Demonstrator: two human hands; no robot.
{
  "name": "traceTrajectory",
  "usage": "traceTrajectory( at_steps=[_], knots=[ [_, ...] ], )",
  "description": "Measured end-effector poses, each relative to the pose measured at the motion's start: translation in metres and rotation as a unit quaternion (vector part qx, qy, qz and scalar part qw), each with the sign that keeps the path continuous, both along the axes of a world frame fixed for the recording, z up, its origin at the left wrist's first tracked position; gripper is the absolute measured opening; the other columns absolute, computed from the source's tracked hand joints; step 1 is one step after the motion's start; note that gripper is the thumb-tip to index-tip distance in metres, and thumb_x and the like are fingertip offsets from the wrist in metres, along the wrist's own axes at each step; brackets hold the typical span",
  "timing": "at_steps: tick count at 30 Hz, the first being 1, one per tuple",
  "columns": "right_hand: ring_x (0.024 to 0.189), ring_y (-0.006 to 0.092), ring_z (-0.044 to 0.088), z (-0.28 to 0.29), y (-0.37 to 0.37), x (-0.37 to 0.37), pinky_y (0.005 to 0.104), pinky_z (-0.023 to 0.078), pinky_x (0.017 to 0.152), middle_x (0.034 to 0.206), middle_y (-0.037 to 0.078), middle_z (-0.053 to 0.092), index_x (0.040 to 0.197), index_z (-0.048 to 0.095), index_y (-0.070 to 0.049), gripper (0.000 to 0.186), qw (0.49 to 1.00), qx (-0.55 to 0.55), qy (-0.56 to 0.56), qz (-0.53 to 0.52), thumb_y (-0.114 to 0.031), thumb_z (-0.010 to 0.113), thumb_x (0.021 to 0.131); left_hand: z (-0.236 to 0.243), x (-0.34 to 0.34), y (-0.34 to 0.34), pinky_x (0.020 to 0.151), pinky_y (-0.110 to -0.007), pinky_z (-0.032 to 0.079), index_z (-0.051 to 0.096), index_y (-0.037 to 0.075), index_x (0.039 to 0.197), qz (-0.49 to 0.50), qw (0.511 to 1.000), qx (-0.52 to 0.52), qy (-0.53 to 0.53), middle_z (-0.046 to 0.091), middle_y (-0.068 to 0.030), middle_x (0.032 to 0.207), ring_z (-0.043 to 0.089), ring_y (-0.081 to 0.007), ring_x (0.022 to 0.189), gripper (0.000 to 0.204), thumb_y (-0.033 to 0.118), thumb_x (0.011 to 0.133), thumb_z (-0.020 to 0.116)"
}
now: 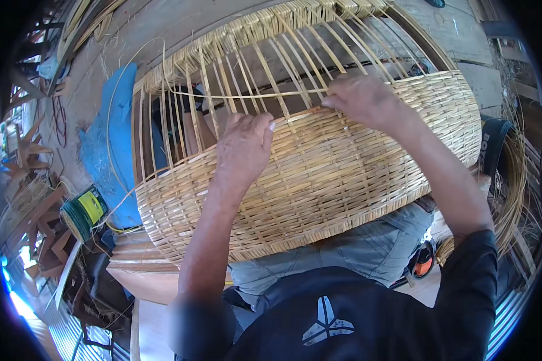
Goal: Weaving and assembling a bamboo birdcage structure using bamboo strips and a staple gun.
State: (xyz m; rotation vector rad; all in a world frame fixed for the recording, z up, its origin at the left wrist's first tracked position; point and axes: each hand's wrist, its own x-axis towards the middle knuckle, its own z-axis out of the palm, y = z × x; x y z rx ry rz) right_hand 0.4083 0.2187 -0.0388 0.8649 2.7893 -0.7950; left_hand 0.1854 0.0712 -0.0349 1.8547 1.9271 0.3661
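Note:
Across my lap leans a curved rattan panel, its lower part closely woven and its upper part showing bare upright stakes. My left hand is closed over the weave's upper edge, fingertips hidden behind it and thumb pointing up. To the right and a little farther away, my right hand pinches at a thin rattan strand among the stakes. That strand runs leftward in front of the stakes and loops up near the panel's wrapped far rim. The right fingertips are partly hidden.
A blue cloth-like piece lies left of the panel, near a green roll with a yellow label. Coiled rattan lies at the right beside a dark cylinder. Wooden scraps crowd the left side.

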Motion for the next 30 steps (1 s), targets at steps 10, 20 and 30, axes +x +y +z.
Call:
traceTrajectory(
  at_steps=[10,20,30],
  knots=[
    [0.082,0.0267,0.067,0.020,-0.017,-0.041,0.0357,0.054,0.071,0.089,0.011,0.063,0.090,0.063,-0.007,0.015,0.976,0.061,-0.192,0.080,-0.022,0.063,0.090,0.022,-0.049,-0.015,0.092,-0.042,0.046,0.068,0.008,0.105,0.132,0.989,-0.072,-0.019,0.064,-0.0151,0.106,0.060,-0.0330,0.103,0.019,0.015,0.092,0.057],
    [0.086,0.0270,0.067,0.026,-0.018,-0.046,0.0384,0.054,0.072,0.087,0.011,0.062,0.086,0.064,-0.005,0.016,0.983,0.095,-0.155,0.036,-0.020,0.064,0.088,0.030,-0.087,0.038,0.086,-0.037,0.048,0.067,0.006,0.108,-0.040,0.906,-0.416,-0.065,0.069,-0.0120,0.103,0.064,-0.0256,0.096,0.027,0.025,0.094,0.055],
    [0.093,0.0338,0.064,0.007,0.008,-0.051,0.0413,0.050,0.084,0.095,0.016,0.065,0.091,0.064,-0.002,0.012,0.997,-0.042,-0.065,-0.003,-0.013,0.060,0.089,0.036,-0.084,0.057,0.089,-0.037,0.048,0.063,0.005,0.119,-0.080,0.872,-0.479,-0.053,0.068,-0.0136,0.111,0.064,-0.0241,0.100,0.034,0.025,0.096,0.049]
  ],
)
